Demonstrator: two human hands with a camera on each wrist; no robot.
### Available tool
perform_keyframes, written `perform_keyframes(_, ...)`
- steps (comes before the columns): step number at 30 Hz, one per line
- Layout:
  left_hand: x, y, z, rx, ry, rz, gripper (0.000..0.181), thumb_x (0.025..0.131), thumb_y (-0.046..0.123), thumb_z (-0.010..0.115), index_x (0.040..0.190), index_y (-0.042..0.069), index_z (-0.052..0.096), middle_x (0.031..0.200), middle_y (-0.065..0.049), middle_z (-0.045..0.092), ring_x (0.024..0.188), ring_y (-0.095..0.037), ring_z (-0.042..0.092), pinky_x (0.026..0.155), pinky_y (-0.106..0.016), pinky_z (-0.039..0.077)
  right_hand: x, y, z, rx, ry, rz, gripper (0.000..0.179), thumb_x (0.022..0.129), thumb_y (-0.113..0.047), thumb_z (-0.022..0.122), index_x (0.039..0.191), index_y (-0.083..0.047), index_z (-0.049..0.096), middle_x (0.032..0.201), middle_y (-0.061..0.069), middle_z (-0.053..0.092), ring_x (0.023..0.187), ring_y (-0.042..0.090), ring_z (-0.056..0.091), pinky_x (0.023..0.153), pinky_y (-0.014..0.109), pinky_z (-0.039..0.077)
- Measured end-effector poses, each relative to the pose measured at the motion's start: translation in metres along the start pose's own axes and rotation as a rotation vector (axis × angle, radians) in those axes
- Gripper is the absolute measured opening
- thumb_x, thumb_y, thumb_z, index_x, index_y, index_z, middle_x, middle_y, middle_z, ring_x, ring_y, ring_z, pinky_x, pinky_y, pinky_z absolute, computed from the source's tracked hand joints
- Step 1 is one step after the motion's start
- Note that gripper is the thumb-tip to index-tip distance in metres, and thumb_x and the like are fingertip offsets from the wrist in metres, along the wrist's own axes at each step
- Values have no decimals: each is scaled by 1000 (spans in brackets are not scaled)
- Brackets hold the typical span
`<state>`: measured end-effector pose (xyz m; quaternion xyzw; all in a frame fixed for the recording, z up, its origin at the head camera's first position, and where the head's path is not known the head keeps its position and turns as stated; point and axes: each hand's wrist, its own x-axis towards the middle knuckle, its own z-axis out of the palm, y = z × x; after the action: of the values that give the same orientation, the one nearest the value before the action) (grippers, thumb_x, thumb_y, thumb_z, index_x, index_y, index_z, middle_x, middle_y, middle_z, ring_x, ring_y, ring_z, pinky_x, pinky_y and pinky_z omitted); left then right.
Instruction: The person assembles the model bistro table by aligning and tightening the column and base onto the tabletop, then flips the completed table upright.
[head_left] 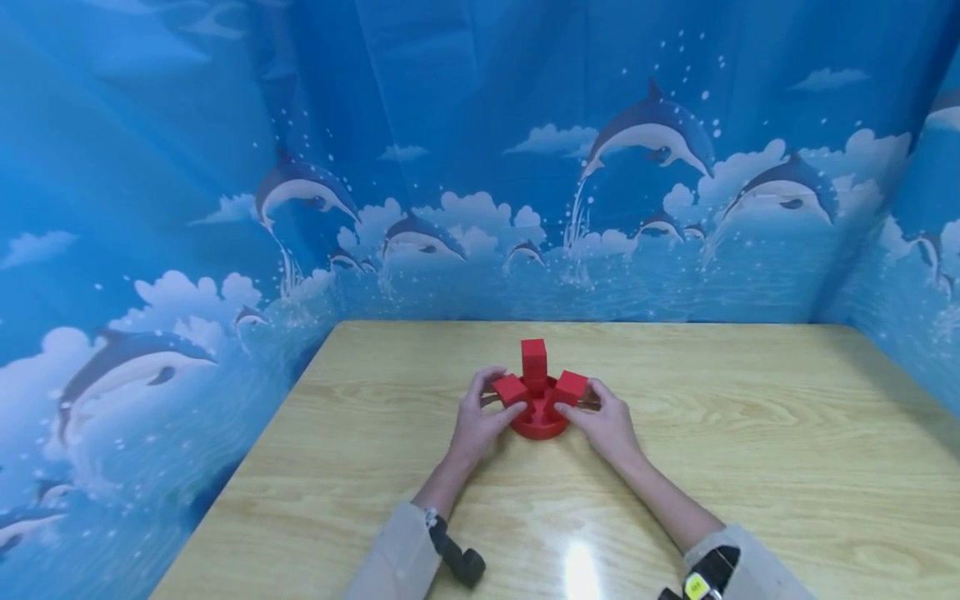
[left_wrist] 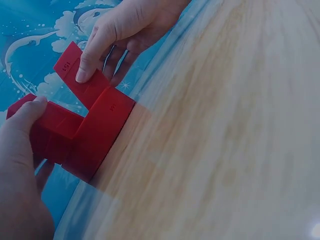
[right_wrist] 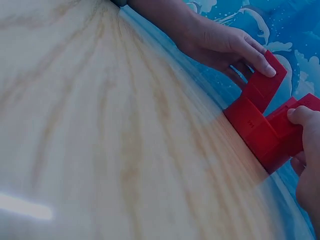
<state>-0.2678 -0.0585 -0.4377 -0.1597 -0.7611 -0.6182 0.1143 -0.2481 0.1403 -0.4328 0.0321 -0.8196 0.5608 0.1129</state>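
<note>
A round red base (head_left: 538, 432) with a raised rim stands on the table. Three red block-shaped pieces rise from it. My left hand (head_left: 477, 423) pinches the left red block (head_left: 510, 388), thumb on the near side and fingers behind. The right red block (head_left: 572, 385) is pinched the same way by my right hand (head_left: 611, 427). Both of these lean outward over the rim. At the back, an upright red block (head_left: 534, 360) is touched by neither hand. In the left wrist view, small marks show on the base wall (left_wrist: 107, 125); their lower ends inside the base are hidden.
The light wood table (head_left: 750, 417) extends around the base on all sides. Behind and beside it hangs a blue curtain (head_left: 480, 125) printed with dolphins and clouds. Black straps with devices (head_left: 459, 557) sit at both wrists, over pale sleeves.
</note>
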Motion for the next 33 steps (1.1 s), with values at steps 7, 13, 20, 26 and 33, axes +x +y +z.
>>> perform_keyframes(7, -3, 1, 4, 127, -133, -225, 75, 74, 37, 76, 137, 21, 40, 135, -3, 45, 125, -26, 38, 93, -43, 41, 0, 0, -3, 46, 83, -5, 46, 79, -30, 74, 114, -6, 57, 99, 9, 61, 92, 21, 55, 78, 27, 48)
perform_keyframes(13, -3, 0, 4, 158, -190, -185, 76, 70, 36, 79, 136, 23, 42, 136, 0, 43, 126, -26, 37, 92, -43, 42, 4, -3, -6, 116, 189, 17, 43, 80, -31, 72, 111, -3, 60, 93, 11, 58, 86, 19, 51, 69, 19, 45)
perform_keyframes(20, -2, 1, 3, 107, -209, -101, 74, 72, 25, 79, 136, 23, 42, 136, 2, 44, 125, -24, 38, 94, -38, 41, 7, -3, -10, 243, 167, 148, 48, 82, -37, 69, 112, -1, 59, 95, 12, 56, 83, 18, 53, 68, 26, 51)
perform_keyframes(26, -1, -1, 2, 12, -140, 104, 62, 75, 8, 75, 131, 10, 48, 126, -4, 52, 115, -22, 48, 90, -33, 44, 7, -3, -10, 329, 89, 203, 55, 84, -40, 65, 122, -1, 52, 102, 13, 58, 80, 11, 60, 77, 32, 51)
perform_keyframes(33, 0, -3, 1, -61, 2, 16, 58, 78, 10, 73, 131, 9, 50, 121, -7, 55, 109, -23, 52, 82, -27, 48, 3, -2, -9, 350, -74, 25, 74, 88, -26, 63, 147, -26, 17, 124, 18, 48, 104, 23, 56, 84, 29, 48)
